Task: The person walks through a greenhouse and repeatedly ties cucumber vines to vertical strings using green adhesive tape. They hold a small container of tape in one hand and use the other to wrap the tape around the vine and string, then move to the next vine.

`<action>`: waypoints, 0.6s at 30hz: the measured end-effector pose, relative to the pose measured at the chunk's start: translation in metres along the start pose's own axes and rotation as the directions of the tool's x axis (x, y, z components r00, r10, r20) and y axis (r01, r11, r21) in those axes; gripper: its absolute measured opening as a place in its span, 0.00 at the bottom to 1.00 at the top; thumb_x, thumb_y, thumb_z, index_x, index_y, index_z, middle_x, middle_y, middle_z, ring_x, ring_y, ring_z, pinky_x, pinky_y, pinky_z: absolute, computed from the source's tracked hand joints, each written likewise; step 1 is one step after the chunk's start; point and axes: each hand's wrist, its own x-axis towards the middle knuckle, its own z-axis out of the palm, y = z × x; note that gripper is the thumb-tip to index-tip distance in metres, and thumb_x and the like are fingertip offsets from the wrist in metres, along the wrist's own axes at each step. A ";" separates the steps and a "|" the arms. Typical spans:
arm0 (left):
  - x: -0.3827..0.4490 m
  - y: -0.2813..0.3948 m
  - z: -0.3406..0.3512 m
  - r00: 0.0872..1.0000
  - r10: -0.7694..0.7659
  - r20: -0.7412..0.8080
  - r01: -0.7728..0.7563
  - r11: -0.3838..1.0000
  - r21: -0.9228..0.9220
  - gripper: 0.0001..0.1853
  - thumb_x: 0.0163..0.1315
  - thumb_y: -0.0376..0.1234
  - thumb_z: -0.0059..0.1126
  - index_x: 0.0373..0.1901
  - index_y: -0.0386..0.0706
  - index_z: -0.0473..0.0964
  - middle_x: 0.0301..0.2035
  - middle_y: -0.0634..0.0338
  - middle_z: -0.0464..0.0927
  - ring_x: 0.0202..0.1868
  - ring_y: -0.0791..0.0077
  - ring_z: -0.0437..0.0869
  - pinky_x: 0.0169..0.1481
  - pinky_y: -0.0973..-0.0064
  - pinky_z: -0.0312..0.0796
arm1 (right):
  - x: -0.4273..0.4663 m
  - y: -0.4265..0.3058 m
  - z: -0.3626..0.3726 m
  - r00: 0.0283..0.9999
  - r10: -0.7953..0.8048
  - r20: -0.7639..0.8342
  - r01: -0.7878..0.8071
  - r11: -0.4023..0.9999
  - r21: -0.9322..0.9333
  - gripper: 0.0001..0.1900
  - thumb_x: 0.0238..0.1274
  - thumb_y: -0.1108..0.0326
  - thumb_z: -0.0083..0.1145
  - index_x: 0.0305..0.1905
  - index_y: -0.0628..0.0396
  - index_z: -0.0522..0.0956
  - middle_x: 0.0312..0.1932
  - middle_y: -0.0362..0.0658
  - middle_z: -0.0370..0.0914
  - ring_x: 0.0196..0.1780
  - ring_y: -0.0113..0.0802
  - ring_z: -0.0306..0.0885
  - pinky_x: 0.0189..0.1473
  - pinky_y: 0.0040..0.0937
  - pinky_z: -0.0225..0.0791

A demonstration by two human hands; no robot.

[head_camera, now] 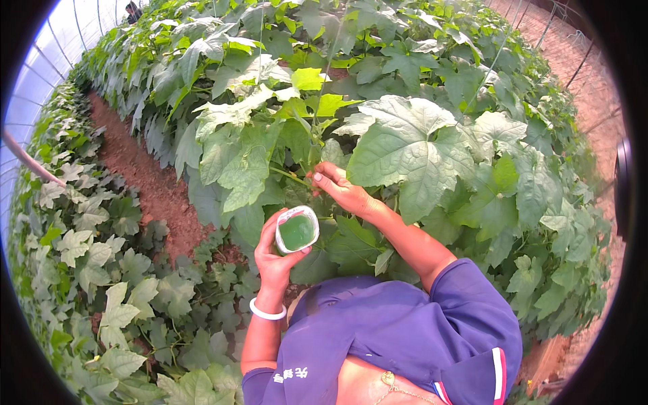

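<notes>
My left hand [268, 255] holds a small cup [315, 223] with a pale rim, tilted so that its opening faces me. Green liquid [296, 233] shows inside it. Just above and to the right, my right hand [344, 190] is among the leaves, its thumb and fingertips curled close together beside a vine stem [313, 152]. A thin leaf stalk [288, 174] runs towards those fingertips. Whether anything is pinched between them cannot be made out. One broad lobed leaf [417, 147] spreads beside my right wrist.
Dense vine rows [116, 273] flank a strip of reddish soil [147, 187] on the left. Upright strings [331, 55] run up through the plants. A pinkish hose or pole [33, 162] enters at the left rim. Another person [133, 12] is far off at upper left.
</notes>
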 end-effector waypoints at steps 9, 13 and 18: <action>0.001 -0.057 -0.011 0.984 -0.155 -0.083 0.130 0.960 -0.249 0.36 0.47 0.15 0.74 0.62 0.33 0.75 0.53 0.57 0.83 0.56 0.68 0.83 0.64 0.70 0.74 | -0.078 0.070 -0.065 0.921 0.189 -0.340 -0.244 0.962 -0.124 0.17 0.80 0.63 0.50 0.64 0.59 0.75 0.59 0.45 0.80 0.62 0.34 0.76 0.66 0.34 0.69; 0.010 -0.030 0.001 0.992 -0.106 -0.068 0.102 0.993 -0.063 0.39 0.44 0.20 0.80 0.64 0.36 0.75 0.54 0.59 0.82 0.57 0.71 0.82 0.65 0.69 0.73 | -0.080 0.008 -0.080 0.946 0.190 -0.264 -0.131 0.965 0.227 0.07 0.73 0.71 0.55 0.49 0.59 0.81 0.43 0.36 0.82 0.56 0.27 0.74 0.58 0.32 0.69; 0.026 -0.013 0.013 0.999 -0.035 0.009 0.035 0.998 -0.054 0.38 0.45 0.15 0.74 0.64 0.35 0.75 0.53 0.59 0.82 0.54 0.74 0.82 0.60 0.74 0.75 | -0.065 -0.052 -0.075 0.971 -0.235 0.048 0.238 0.917 -0.321 0.12 0.76 0.62 0.54 0.45 0.61 0.82 0.31 0.39 0.81 0.35 0.25 0.75 0.41 0.29 0.71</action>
